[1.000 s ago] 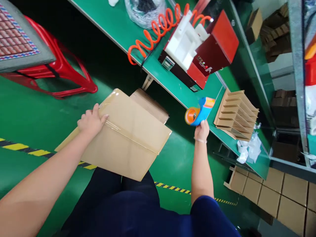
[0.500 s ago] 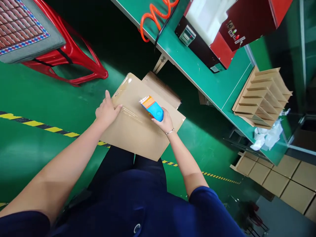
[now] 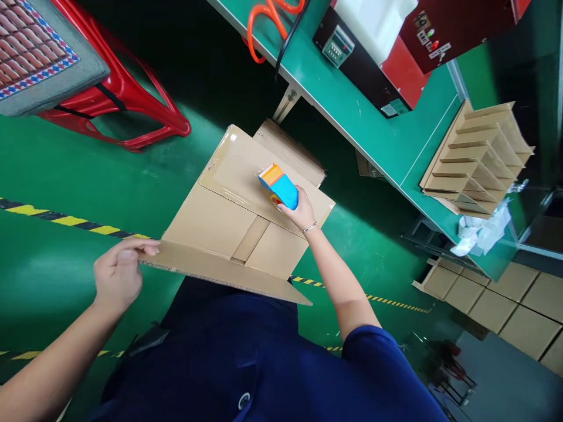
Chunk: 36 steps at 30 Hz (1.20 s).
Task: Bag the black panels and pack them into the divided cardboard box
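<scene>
A cardboard box (image 3: 211, 215) stands in front of my legs, its near top flap (image 3: 229, 275) swung up toward my body. My left hand (image 3: 121, 272) pinches the left corner of that flap between thumb and fingers. Under the raised flap, inner flaps with a narrow gap between them show. The far flap lies flat, with clear tape along its outer edge. Above this far flap, my right hand (image 3: 301, 210) grips a blue and orange tape dispenser (image 3: 281, 186). Part of the dispenser's underside is hidden by my fingers.
Another carton (image 3: 290, 149) sits just behind the box. A green workbench (image 3: 352, 123) bears a red and black machine (image 3: 369, 76), an orange coiled hose (image 3: 264, 29) and a cardboard divider (image 3: 475, 158). At upper left stands a red stool (image 3: 145, 120); stacked cartons (image 3: 497, 305) are at right.
My left hand has moved from the box top down and left, lifting the near flap toward my body. My right hand still holds the tape dispenser, shifted slightly right.
</scene>
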Motion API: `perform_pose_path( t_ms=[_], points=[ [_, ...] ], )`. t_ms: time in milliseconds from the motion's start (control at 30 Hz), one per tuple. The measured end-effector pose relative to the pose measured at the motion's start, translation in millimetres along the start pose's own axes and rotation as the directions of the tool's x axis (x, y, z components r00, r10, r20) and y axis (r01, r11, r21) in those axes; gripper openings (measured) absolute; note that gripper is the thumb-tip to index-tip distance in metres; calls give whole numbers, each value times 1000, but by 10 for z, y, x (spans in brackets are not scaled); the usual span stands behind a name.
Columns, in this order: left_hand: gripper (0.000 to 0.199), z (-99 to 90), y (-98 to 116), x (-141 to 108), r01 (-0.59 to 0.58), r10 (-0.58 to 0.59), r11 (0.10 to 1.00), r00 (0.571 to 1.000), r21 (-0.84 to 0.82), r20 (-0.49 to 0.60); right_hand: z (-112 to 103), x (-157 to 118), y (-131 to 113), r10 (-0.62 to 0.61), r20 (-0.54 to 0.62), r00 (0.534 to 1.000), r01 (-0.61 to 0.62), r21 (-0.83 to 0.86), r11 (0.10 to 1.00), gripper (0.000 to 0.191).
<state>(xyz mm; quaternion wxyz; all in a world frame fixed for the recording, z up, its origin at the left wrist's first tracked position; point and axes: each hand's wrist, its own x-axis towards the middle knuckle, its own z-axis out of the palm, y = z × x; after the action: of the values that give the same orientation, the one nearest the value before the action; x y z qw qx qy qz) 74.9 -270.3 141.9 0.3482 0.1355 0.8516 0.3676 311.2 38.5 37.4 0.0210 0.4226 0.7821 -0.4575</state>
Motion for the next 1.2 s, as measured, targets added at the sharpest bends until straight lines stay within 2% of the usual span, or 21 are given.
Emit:
perform_pose_path(
  t_ms=[133, 267, 333, 433, 533, 600, 700, 833, 933, 967, 1000, 1033, 1100, 1133, 1167, 1200],
  points=[
    [19, -128, -16, -151, -23, 23, 999, 1000, -37, 3, 7, -7, 3, -4, -10, 1000, 4, -1, 1000, 77],
    [28, -68, 64, -26, 17, -17, 1000, 1000, 15, 22, 31, -30, 5, -11, -17, 1000, 11, -6, 1000, 76],
    [38, 66, 117, 184, -3, -2, 996, 998, 93, 59, 37, -31, 1, -5, -20, 1000, 5, -9, 1000, 76],
    [51, 417, 168, 670, -94, 71, 971, 991, 220, 114, 28, -12, -19, 19, -27, 999, -19, -17, 1000, 76],
    [69, 823, 151, 1143, -72, 21, 941, 988, 332, 152, -12, -16, -85, 28, -26, 999, -29, -26, 999, 75],
    [73, 1020, 108, 1337, -51, -22, 914, 984, 401, 176, -33, -70, -166, 21, -31, 999, -23, -40, 999, 73],
    [70, 1139, 49, 1447, -76, -10, 886, 983, 457, 182, 19, -239, -320, -39, -1, 999, 39, -53, 998, 73],
    [73, 1069, 102, 1454, -2, -106, 868, 976, 497, 189, 302, -479, -454, -152, 174, 973, 165, -60, 985, 72],
    [75, 968, 203, 1375, -93, 25, 896, 987, 434, 160, 524, -560, -454, -139, 246, 959, 174, -125, 977, 68],
    [70, 944, 226, 1329, -121, 58, 918, 983, 377, 175, 568, -571, -440, -134, 253, 958, 175, -144, 974, 67],
    [63, 931, 239, 1274, -108, 41, 952, 972, 287, 230, 594, -579, -422, -133, 253, 958, 177, -159, 971, 68],
    [54, 929, 240, 1216, -47, -12, 983, 949, 179, 315, 605, -585, -403, -134, 249, 959, 179, -169, 969, 68],
    [44, 959, 219, 1104, 137, -111, 991, 858, -14, 501, 596, -595, -365, -141, 243, 960, 188, -183, 965, 70],
    [43, 988, 202, 1057, 224, -135, 970, 818, -92, 559, 586, -599, -349, -147, 241, 959, 195, -190, 962, 72],
    [43, 1023, 185, 1019, 287, -146, 945, 797, -156, 587, 578, -601, -336, -153, 241, 958, 203, -198, 959, 74],
    [44, 1061, 171, 991, 328, -154, 923, 793, -201, 589, 574, -601, -325, -156, 240, 958, 208, -209, 956, 76]
  ],
)
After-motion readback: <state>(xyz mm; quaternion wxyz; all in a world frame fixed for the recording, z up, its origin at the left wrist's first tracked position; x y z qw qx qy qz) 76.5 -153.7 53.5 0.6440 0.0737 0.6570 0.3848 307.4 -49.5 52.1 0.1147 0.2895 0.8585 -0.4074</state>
